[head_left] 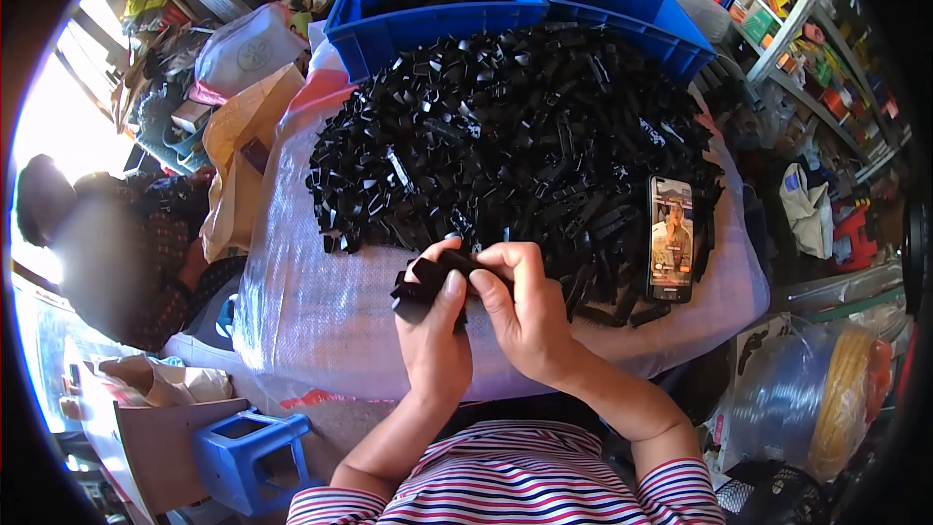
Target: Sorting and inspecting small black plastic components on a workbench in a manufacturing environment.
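My left hand (434, 331) is closed around a black plastic part (416, 294) that looks wide and angular at its left end. The fingers of my right hand (525, 306) pinch a slim black piece (457, 262) that meets the part in my left hand. Whether the two are joined, I cannot tell, as my fingers cover the contact. Both hands are above the near side of a table covered with a pale woven plastic sheet (340, 331). Just beyond them spreads a large heap of small black plastic parts (505, 136), short clips and longer strips mixed.
Two blue bins (437, 24) stand behind the heap, the left one with black parts inside. A phone (671, 238) with a lit screen leans on the heap's right side. At left sits another person (126, 253). A blue stool (255, 462) is at lower left, a wrapped yellow coil (838, 399) at right.
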Demonstrator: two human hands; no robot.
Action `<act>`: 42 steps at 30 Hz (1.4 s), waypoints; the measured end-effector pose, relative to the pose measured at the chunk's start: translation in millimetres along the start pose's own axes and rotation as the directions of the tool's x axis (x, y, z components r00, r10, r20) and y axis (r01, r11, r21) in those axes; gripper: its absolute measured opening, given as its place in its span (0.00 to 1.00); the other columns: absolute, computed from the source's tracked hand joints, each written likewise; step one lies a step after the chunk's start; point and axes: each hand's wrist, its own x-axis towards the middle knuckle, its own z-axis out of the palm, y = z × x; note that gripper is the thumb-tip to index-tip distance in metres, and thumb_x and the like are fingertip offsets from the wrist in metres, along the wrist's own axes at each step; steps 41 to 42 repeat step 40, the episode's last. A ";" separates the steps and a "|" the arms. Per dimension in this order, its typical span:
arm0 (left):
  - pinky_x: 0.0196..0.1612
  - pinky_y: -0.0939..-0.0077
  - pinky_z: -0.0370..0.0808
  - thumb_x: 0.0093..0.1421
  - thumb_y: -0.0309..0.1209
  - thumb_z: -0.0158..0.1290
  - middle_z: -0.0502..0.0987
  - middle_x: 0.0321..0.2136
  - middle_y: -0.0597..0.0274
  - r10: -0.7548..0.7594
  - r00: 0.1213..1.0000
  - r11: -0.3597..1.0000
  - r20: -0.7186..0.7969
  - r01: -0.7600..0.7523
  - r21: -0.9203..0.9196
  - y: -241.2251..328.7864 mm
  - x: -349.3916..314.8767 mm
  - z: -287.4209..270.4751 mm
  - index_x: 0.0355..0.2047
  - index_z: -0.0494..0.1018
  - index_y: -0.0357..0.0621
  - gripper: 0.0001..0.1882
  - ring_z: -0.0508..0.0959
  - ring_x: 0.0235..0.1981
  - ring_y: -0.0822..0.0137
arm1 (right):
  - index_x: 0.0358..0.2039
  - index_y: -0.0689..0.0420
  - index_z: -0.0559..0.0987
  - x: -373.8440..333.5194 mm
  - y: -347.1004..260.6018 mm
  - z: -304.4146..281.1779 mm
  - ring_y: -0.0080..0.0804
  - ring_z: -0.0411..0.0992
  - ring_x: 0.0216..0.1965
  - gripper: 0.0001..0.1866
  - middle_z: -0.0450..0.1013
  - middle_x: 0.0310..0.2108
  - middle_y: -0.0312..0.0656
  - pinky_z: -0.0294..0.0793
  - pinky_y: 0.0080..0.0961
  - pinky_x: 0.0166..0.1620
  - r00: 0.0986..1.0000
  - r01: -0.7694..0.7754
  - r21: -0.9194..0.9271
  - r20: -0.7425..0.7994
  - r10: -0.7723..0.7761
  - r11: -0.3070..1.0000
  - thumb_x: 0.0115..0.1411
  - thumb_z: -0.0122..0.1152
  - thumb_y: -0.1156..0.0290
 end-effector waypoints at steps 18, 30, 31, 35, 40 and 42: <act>0.50 0.43 0.60 0.48 0.51 0.51 0.49 0.59 0.45 0.121 0.993 0.905 -0.006 -0.107 0.413 127.6 302.6 96.7 0.57 0.57 0.48 0.39 0.57 0.56 0.48 | 0.37 0.54 0.76 66.6 56.9 -86.5 0.37 0.64 0.38 0.15 0.67 0.33 0.40 0.65 0.32 0.40 0.871 0.458 -0.751 0.485 -0.073 0.475 0.45 0.58 0.77; 0.25 0.81 0.67 0.51 0.30 0.53 0.73 0.21 0.67 0.276 0.943 0.254 0.184 -0.256 0.933 111.6 152.4 -135.1 0.28 0.74 0.40 0.07 0.71 0.22 0.76 | 0.31 0.60 0.72 71.3 46.9 -87.8 0.41 0.65 0.39 0.12 0.65 0.36 0.42 0.66 0.34 0.40 0.883 0.453 -0.608 0.408 -0.233 0.652 0.43 0.61 0.79; 0.26 0.80 0.68 0.51 0.31 0.53 0.73 0.20 0.66 0.330 0.920 0.147 0.212 -0.272 0.951 100.8 141.3 -145.5 0.27 0.74 0.40 0.07 0.71 0.22 0.75 | 0.31 0.61 0.70 72.7 45.6 -87.6 0.41 0.66 0.36 0.13 0.66 0.34 0.43 0.67 0.33 0.37 0.875 0.472 -0.578 0.397 -0.276 0.665 0.43 0.60 0.80; 0.33 0.68 0.70 0.48 0.31 0.57 0.73 0.26 0.59 0.351 0.906 -0.121 0.236 -0.206 0.971 60.0 110.4 -139.8 0.26 0.73 0.43 0.07 0.74 0.28 0.61 | 0.36 0.61 0.70 68.3 40.2 -88.7 0.31 0.65 0.24 0.14 0.68 0.30 0.43 0.68 0.23 0.29 0.920 0.371 -0.449 0.294 -0.258 0.813 0.46 0.59 0.82; 0.39 0.66 0.69 0.47 0.31 0.57 0.72 0.30 0.58 0.330 0.915 -0.126 0.230 -0.199 0.972 49.4 104.2 -148.3 0.29 0.71 0.43 0.10 0.72 0.37 0.57 | 0.52 0.55 0.66 50.5 17.9 -88.8 0.23 0.64 0.23 0.25 0.67 0.32 0.38 0.67 0.19 0.30 0.957 0.250 -0.335 0.229 -0.179 0.909 0.52 0.58 0.79; 0.39 0.66 0.69 0.47 0.31 0.57 0.72 0.30 0.58 0.330 0.915 -0.126 0.230 -0.199 0.972 49.4 104.2 -148.3 0.29 0.71 0.43 0.10 0.72 0.37 0.57 | 0.52 0.55 0.66 50.5 17.9 -88.8 0.23 0.64 0.23 0.25 0.67 0.32 0.38 0.67 0.19 0.30 0.957 0.250 -0.335 0.229 -0.179 0.909 0.52 0.58 0.79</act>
